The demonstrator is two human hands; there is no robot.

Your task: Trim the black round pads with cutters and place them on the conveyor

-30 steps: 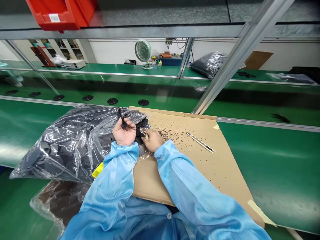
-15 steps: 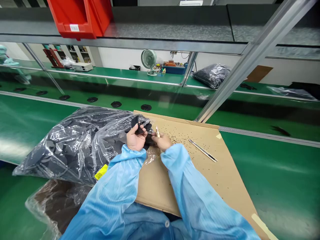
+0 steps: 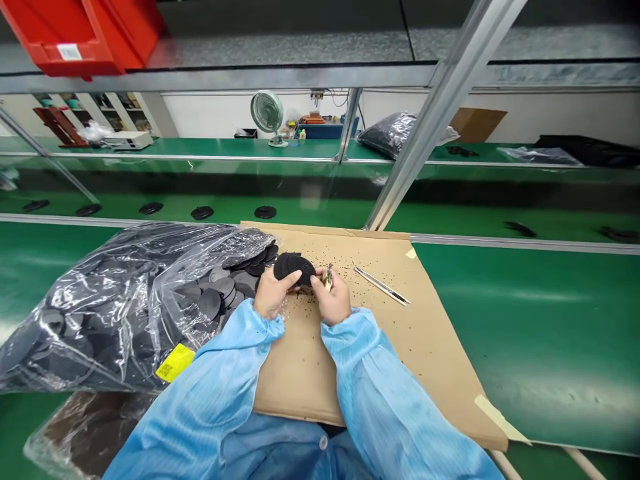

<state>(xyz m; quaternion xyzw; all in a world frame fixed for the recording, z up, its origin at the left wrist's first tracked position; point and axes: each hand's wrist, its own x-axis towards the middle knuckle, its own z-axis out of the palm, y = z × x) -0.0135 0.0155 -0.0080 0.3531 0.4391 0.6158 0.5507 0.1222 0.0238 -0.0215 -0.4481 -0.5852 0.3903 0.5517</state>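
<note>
My left hand (image 3: 270, 293) is closed on several thin black discs (image 3: 295, 268), fanned over one another above the cardboard. My right hand (image 3: 334, 299) pinches the discs' right edge with thumb and fingertips. Tucked in that same hand is a small tool (image 3: 329, 277), pale and brass-coloured with a metal tip; its kind is unclear. Left of my hands, a clear plastic bag (image 3: 125, 287) spills more black discs (image 3: 220, 293) from its open end. Under both hands lies a cardboard sheet (image 3: 300, 373) strewn with tiny dark bits.
A slim utility knife (image 3: 383, 287) lies on the cardboard, right of my hands. A slanted metal post (image 3: 425, 120) rises behind it. Black discs (image 3: 202, 213) sit in a row on the green belt beyond. A red bin (image 3: 85, 33) stands on the overhead shelf.
My left hand has turned the discs flatter, and they now fan out between both hands. My right hand has come up to their edge. The view has shifted to the right.
</note>
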